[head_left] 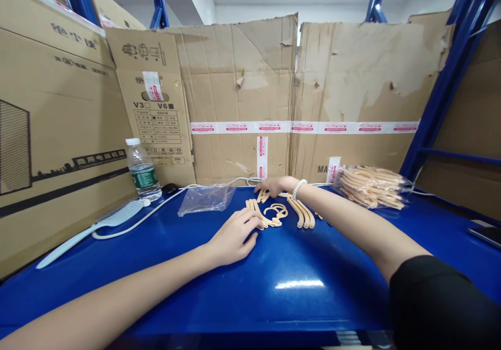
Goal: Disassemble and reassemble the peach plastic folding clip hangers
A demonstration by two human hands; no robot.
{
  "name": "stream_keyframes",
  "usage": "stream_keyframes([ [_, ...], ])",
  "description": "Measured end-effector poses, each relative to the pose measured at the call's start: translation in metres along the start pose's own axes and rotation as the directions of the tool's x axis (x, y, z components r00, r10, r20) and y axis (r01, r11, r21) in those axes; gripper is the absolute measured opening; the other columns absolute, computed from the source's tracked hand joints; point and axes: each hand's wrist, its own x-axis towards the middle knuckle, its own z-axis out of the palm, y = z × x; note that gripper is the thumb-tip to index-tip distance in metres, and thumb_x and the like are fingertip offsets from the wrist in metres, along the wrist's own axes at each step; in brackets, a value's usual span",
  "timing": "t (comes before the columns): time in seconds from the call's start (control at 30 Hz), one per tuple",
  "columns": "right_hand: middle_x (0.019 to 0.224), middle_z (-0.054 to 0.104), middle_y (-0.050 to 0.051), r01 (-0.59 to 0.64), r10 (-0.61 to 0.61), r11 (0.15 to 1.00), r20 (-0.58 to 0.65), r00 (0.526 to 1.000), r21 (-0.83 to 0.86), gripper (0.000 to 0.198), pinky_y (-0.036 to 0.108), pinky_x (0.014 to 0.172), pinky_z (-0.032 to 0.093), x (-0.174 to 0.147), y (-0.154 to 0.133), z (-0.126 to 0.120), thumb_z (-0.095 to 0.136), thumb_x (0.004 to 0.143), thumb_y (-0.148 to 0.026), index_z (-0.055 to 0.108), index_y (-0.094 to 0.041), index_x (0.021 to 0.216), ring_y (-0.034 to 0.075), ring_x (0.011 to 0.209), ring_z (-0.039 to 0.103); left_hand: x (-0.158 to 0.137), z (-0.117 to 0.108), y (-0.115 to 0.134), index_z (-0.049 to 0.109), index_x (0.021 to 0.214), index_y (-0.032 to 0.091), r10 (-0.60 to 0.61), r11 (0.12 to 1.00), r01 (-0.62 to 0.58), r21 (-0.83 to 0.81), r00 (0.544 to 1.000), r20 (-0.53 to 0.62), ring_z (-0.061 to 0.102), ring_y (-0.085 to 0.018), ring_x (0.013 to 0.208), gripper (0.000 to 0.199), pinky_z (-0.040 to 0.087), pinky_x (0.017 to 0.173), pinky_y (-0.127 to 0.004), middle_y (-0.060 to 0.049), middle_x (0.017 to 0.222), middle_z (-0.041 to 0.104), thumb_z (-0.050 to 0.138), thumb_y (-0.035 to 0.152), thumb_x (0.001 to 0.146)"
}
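Observation:
My left hand (237, 235) rests on the blue table with its fingers stretched out, the tips against a group of slim tan curved strips (253, 205). Farther back, my right hand (276, 184), with a pale beaded band on the wrist, reaches down over more tan strips (264, 196). Its fingers look apart; whether they touch a strip I cannot tell. Between the hands lie tan hook-shaped pieces (278, 212), curled into a ring. Several curved strips with small holes at their ends (301, 213) lie side by side under my right wrist.
A clear bag of similar tan strips (370, 185) lies at the back right. Left are a flat plastic bag (206, 200), a water bottle (143, 172), a pale blue hairbrush (117, 217) and a white cable (135, 227). Cardboard (238, 94) walls the back; a phone (487, 233) lies far right.

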Motion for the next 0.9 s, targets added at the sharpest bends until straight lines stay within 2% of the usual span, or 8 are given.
stream_keyframes([
  [0.17, 0.119, 0.062, 0.009, -0.053, 0.051, 0.997, 0.045, 0.998, 0.061, 0.03, 0.043, 0.086, 0.054, 0.01, 0.004, -0.006, 0.061, 0.094, -0.032, 0.06, -0.016, 0.119, 0.023, 0.102, 0.063, 0.001, 0.001, -0.001, 0.059, 0.1, 0.019, 0.003, 0.999, -0.004, -0.048, 1.0, -0.018, 0.056, -0.025, 0.106, 0.022, 0.044, 0.097, -0.044, -0.009, 0.112, 0.063, 0.048, 0.007, 0.084],
  [0.27, 0.115, 0.063, 0.008, -0.1, 0.098, 0.989, 0.022, 0.995, 0.11, 0.027, 0.042, 0.084, 0.055, 0.007, 0.006, -0.011, 0.061, 0.095, -0.033, 0.061, -0.015, 0.115, 0.021, 0.098, 0.064, 0.001, 0.002, -0.001, 0.06, 0.101, 0.019, 0.01, 0.994, -0.012, -0.112, 1.0, -0.024, 0.056, -0.026, 0.106, 0.023, 0.045, 0.097, -0.044, -0.01, 0.112, 0.063, 0.048, 0.008, 0.084],
  [0.4, 0.108, 0.064, 0.006, -0.101, 0.136, 0.964, -0.129, 0.982, 0.248, 0.024, 0.04, 0.081, 0.054, -0.011, 0.003, -0.022, 0.061, 0.094, -0.033, 0.062, -0.014, 0.109, 0.02, 0.093, 0.063, 0.0, 0.0, 0.001, 0.063, 0.096, 0.019, -0.011, 0.969, -0.002, -0.245, 0.999, -0.053, 0.059, -0.026, 0.104, 0.021, 0.045, 0.095, -0.044, -0.009, 0.108, 0.066, 0.051, 0.009, 0.083],
  [0.47, 0.1, 0.063, 0.005, -0.056, 0.148, 0.934, -0.239, 0.96, 0.353, 0.027, 0.036, 0.077, 0.053, -0.027, -0.006, -0.028, 0.067, 0.089, -0.033, 0.06, -0.014, 0.107, 0.019, 0.087, 0.062, 0.0, -0.003, 0.002, 0.063, 0.092, 0.02, -0.075, 0.942, 0.036, -0.335, 0.992, -0.105, 0.061, -0.023, 0.098, 0.015, 0.047, 0.093, -0.042, -0.007, 0.099, 0.067, 0.05, 0.013, 0.085],
  [0.57, 0.093, 0.061, 0.003, 0.072, 0.171, 0.842, -0.392, 0.904, 0.535, 0.036, 0.028, 0.068, 0.05, -0.059, -0.034, -0.026, 0.069, 0.084, -0.035, 0.053, -0.016, 0.111, 0.016, 0.079, 0.06, 0.002, -0.007, 0.007, 0.055, 0.1, 0.019, -0.282, 0.855, 0.151, -0.496, 0.938, -0.202, 0.065, -0.02, 0.091, 0.012, 0.052, 0.086, -0.039, -0.007, 0.099, 0.064, 0.049, 0.022, 0.091],
  [0.67, 0.086, 0.059, 0.001, 0.19, 0.212, 0.701, -0.455, 0.865, 0.688, 0.029, 0.024, 0.059, 0.046, -0.091, -0.072, -0.006, 0.057, 0.09, -0.041, 0.052, -0.017, 0.106, 0.013, 0.069, 0.056, 0.008, -0.006, 0.018, 0.044, 0.115, 0.019, -0.444, 0.708, 0.245, -0.663, 0.884, -0.147, 0.069, -0.018, 0.081, 0.03, 0.058, 0.071, -0.035, -0.012, 0.115, 0.058, 0.054, 0.035, 0.091],
  [0.77, 0.077, 0.057, 0.0, 0.245, 0.247, 0.549, -0.435, 0.866, 0.799, 0.025, 0.024, 0.055, 0.046, -0.115, -0.103, 0.019, 0.054, 0.09, -0.041, 0.055, -0.017, 0.099, 0.012, 0.062, 0.054, 0.013, 0.001, 0.032, 0.048, 0.107, 0.017, -0.464, 0.568, 0.305, -0.764, 0.886, 0.008, 0.07, -0.017, 0.062, 0.037, 0.056, 0.052, -0.029, -0.011, 0.104, 0.064, 0.058, 0.046, 0.087],
  [0.9, 0.079, 0.06, 0.002, 0.28, 0.308, 0.39, -0.411, 0.858, 0.877, 0.029, 0.028, 0.066, 0.05, -0.131, -0.118, 0.035, 0.055, 0.089, -0.046, 0.059, -0.017, 0.09, 0.014, 0.07, 0.058, 0.013, 0.006, 0.04, 0.056, 0.099, 0.014, -0.477, 0.491, 0.334, -0.805, 0.876, 0.073, 0.066, -0.016, 0.057, 0.034, 0.051, 0.049, -0.024, -0.005, 0.078, 0.066, 0.062, 0.045, 0.085],
])
